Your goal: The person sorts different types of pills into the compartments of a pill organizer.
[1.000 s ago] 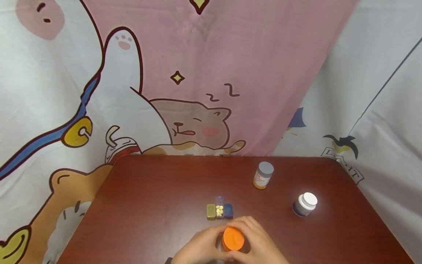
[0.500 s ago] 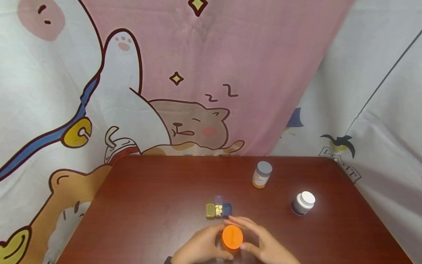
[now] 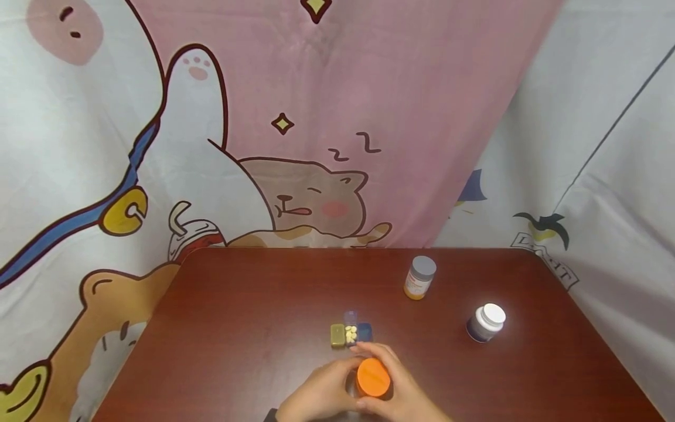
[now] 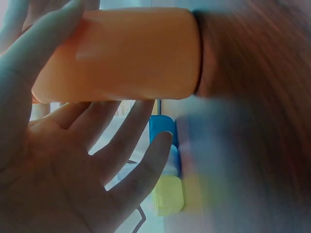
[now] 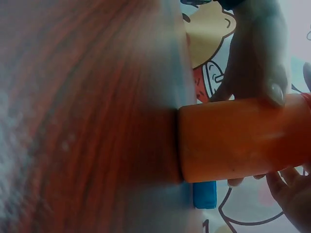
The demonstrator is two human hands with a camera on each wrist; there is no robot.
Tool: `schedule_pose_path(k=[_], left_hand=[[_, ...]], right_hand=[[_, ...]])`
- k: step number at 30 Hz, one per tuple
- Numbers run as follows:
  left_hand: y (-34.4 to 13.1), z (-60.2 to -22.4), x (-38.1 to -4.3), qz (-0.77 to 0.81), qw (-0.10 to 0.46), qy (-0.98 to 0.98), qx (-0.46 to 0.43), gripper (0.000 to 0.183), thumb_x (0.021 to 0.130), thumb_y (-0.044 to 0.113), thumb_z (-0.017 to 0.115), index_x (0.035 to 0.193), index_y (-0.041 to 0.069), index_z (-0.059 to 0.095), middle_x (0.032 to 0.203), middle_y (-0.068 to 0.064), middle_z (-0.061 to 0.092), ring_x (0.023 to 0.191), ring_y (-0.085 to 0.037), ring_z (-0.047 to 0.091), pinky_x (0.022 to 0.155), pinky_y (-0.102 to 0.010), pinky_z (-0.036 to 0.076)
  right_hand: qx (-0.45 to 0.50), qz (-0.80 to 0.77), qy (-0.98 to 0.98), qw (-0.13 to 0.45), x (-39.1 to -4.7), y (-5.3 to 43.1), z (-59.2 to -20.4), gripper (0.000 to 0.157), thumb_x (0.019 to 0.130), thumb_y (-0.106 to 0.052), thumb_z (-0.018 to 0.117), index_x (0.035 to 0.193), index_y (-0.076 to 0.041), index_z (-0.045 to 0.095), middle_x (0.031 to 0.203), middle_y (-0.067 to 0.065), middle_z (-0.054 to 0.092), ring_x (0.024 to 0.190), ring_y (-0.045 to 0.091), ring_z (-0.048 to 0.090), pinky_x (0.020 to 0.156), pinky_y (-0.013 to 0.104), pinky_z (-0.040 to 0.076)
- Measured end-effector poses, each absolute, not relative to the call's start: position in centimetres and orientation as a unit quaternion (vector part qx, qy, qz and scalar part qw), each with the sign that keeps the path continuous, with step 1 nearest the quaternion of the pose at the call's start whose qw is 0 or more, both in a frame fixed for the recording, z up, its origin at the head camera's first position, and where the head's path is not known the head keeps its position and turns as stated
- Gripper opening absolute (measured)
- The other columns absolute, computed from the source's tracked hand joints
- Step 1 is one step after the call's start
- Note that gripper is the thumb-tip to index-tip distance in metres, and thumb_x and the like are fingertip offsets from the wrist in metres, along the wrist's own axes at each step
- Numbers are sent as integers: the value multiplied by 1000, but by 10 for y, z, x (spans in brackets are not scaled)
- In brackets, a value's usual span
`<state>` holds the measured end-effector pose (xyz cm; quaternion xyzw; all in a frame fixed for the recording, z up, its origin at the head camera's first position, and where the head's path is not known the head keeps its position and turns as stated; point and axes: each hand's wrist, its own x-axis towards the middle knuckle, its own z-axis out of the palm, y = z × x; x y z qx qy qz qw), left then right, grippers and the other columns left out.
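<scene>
An orange pill bottle (image 4: pixel 131 53) stands upright at the near part of the table, its orange cap (image 3: pixel 373 378) facing up. My left hand (image 3: pixel 323 391) holds the body, with thumb and fingers on opposite sides. On the cap, the fingers and thumb of my right hand (image 3: pixel 405 391) grip from the right. Just beyond the hands lies a small pill organizer: a yellow compartment (image 3: pixel 337 336), a middle one with several pale yellow pills (image 3: pixel 351 334), and a blue one (image 3: pixel 364 332). The middle compartment's purplish lid (image 3: pixel 350 317) is flipped back.
A bottle with a grey lid (image 3: pixel 420 278) stands farther back on the right. Nearer the right side is a white-capped bottle (image 3: pixel 486 323) with a dark lower part. The dark red wooden table (image 3: pixel 237 328) ends at a printed cartoon curtain (image 3: pixel 422 117).
My right hand's fingers spread away from the cap half a second ago and now close around it again. The left hand keeps its hold, and the bottle stays about where it was.
</scene>
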<state>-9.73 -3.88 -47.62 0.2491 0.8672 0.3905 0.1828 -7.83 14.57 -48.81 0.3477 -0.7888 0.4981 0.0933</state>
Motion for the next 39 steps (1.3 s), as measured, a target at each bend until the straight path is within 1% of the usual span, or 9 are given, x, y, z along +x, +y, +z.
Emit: schedule_pose_path(k=[5,10,15,18,23,27,31,36,39], left_hand=[[-38,-477,-98,383,175,871,253,63,66,56,73,123,31,58,117,9,69,98,-4,58,84,-40,53],[-36,-477,-100,393,181,862,262,68,65,49,77,126,31,55,121,11,66,104,-5,57,88,-41,52],[-35,-476,-100,385,180,866,263,65,64,47,78,123,27,58,120,9,67,103,-6,58,86,-39,53],[-35,-475,-99,379,182,871,253,67,63,48,78,123,25,59,120,7,67,103,-7,59,87,-41,52],[-35,-475,-99,388,197,866,247,67,64,47,78,124,26,58,122,6,67,105,-8,58,88,-44,52],[-35,-475,-101,392,198,863,249,65,65,47,77,123,27,58,121,8,67,104,-6,58,88,-43,52],[-36,-476,-101,392,197,863,251,64,65,47,78,124,28,58,121,9,67,104,-5,58,89,-43,52],[-37,-477,-101,391,190,863,258,65,65,46,78,124,28,58,122,9,66,105,-5,57,89,-43,51],[-37,-479,-101,395,187,861,261,66,64,46,78,124,29,58,122,10,66,105,-5,57,90,-43,51]], right_hand=[[342,471,-812,47,-78,159,-480,72,74,-28,75,138,-12,45,131,5,56,118,13,49,95,37,48],[329,475,-816,-25,-82,186,-469,58,78,-24,71,133,-17,53,130,2,59,116,12,52,92,43,52],[323,469,-822,16,-88,207,-469,51,76,-21,73,125,-16,59,110,2,70,105,11,58,88,34,53],[320,467,-824,31,-90,209,-471,51,76,-24,73,124,-17,59,100,3,72,98,12,60,86,35,53],[303,459,-835,33,-91,204,-476,49,76,-33,71,122,-19,60,107,4,70,98,13,62,83,41,56],[309,459,-832,34,-93,201,-478,48,77,-31,70,121,-15,61,111,2,69,101,14,61,83,46,56],[314,471,-824,18,-94,198,-480,48,78,-29,70,123,-17,59,114,3,68,103,15,61,83,49,55],[310,483,-819,9,-93,194,-479,52,76,-28,71,125,-20,57,116,3,67,103,20,61,84,47,55],[305,484,-820,-8,-90,191,-478,57,74,-31,72,128,-22,55,119,1,66,106,17,59,86,46,54]])
